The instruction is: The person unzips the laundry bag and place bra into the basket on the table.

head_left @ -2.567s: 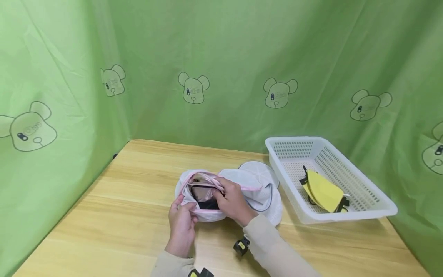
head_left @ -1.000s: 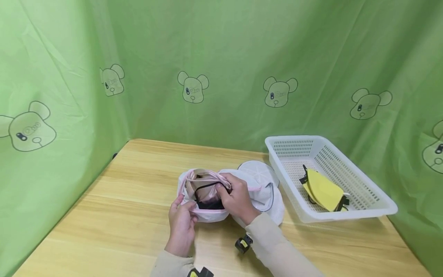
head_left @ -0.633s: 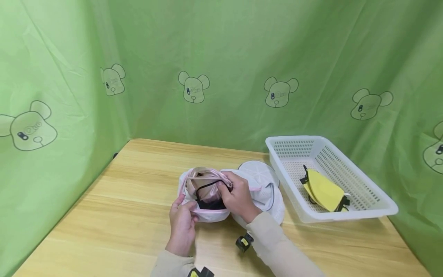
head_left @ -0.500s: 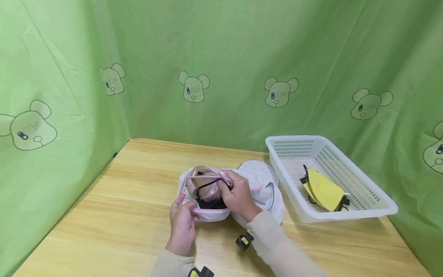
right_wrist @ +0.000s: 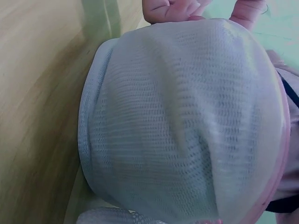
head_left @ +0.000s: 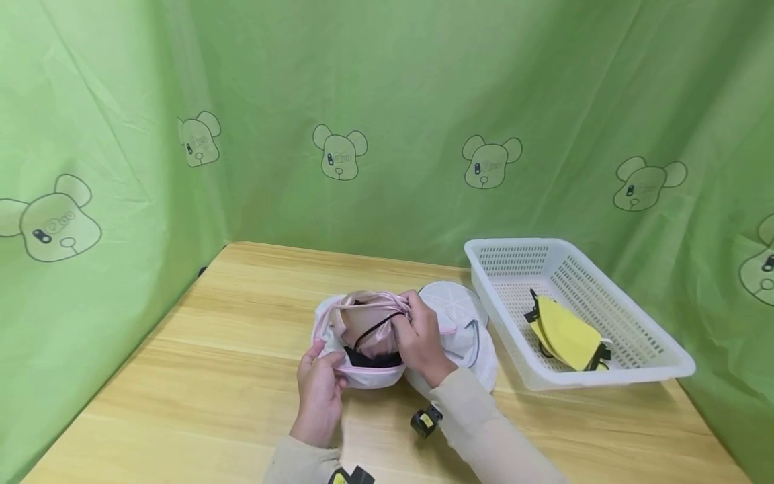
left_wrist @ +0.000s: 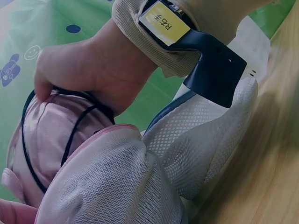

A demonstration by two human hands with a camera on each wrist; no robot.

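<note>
A white mesh laundry bag [head_left: 370, 379] with a pink zipper edge lies unzipped, its mouth facing up. My left hand [head_left: 319, 396] pinches the near left rim between thumb and fingers. At the right side of the mouth, my right hand [head_left: 421, 341] grips shiny pink satin fabric [left_wrist: 51, 123] crossed by a thin black strap [left_wrist: 77, 130]. The right fingertips are hidden behind the folds. Black fabric [head_left: 369, 357] shows low inside the bag. In the right wrist view, the bag's mesh side [right_wrist: 173, 116] fills the middle, with fingers of the left hand [right_wrist: 175, 9] at its rim.
Against the bag's right side lies a second white mesh bag [head_left: 485, 363] with grey trim. Beyond it, a white perforated plastic basket [head_left: 508, 346] holds a folded yellow fabric item [head_left: 567, 333] with black straps. Green curtains [head_left: 411, 81] enclose the wooden table [head_left: 199, 376].
My right hand has shifted right and slightly up, pulling the pink fabric and black strap along. The bag's mouth is spread wider. My left hand has stayed almost in place.
</note>
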